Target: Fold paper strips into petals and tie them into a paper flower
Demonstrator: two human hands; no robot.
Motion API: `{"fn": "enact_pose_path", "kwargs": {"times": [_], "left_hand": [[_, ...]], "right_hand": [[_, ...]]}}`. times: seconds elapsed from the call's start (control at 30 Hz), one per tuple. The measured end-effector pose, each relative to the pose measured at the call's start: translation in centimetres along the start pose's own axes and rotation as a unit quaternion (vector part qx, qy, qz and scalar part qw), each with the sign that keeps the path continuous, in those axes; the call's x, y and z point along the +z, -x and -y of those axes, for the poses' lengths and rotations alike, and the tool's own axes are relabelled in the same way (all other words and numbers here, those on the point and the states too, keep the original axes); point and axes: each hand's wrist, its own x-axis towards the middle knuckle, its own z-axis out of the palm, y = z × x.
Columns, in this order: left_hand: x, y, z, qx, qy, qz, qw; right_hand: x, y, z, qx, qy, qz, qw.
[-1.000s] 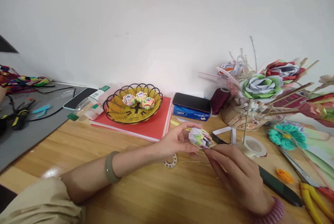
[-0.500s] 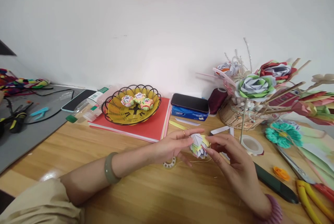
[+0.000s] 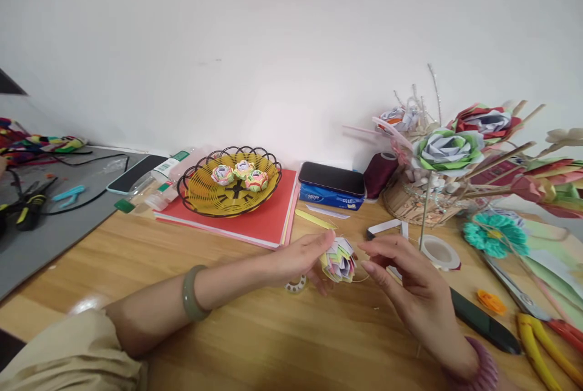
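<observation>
A small folded-paper flower (image 3: 338, 260) with white, yellow and pinkish petals is in the grasp of my left hand (image 3: 296, 257), thumb on top and fingers behind it. My right hand (image 3: 407, 285) hovers just right of the flower, thumb and forefinger curved with a gap between their tips. Nothing shows clearly in that gap. A thin thread (image 3: 361, 280) curves out from beneath the flower toward my right thumb. Under my left wrist, a pale ring with holes (image 3: 296, 283) lies on the table, partly covered.
A yellow woven basket (image 3: 204, 200) holding several small paper flowers stands on red paper (image 3: 273, 221). Behind lie a phone (image 3: 331, 179) on a blue pack (image 3: 328, 198) and a maroon thread spool (image 3: 379, 175). To the right are a tape roll (image 3: 438, 251), scissors (image 3: 514, 285) and yellow-handled pliers (image 3: 535, 351).
My right fingers have come off the paper flower, leaving a gap. The flower has turned in my left hand and shifted slightly left and down.
</observation>
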Motion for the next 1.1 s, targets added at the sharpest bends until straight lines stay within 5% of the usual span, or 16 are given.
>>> {"fn": "enact_pose_path", "kwargs": {"times": [0.3, 0.63, 0.8, 1.1], "left_hand": [[0.57, 0.59, -0.22, -0.011, -0.1, 0.018, 0.995], [0.51, 0.72, -0.14, 0.009, -0.041, 0.078, 0.996], [0.41, 0.43, -0.42, 0.105, -0.039, 0.011, 0.994], [0.4, 0.47, -0.16, 0.164, -0.142, -0.069, 0.974]], "right_hand": [[0.44, -0.26, 0.18, 0.028, -0.04, 0.053, 0.997], [0.49, -0.17, 0.68, 0.055, -0.048, 0.07, 0.995], [0.45, -0.19, 0.63, 0.117, -0.058, 0.002, 0.991], [0.63, -0.55, 0.97, 0.222, -0.115, 0.041, 0.967]]}}
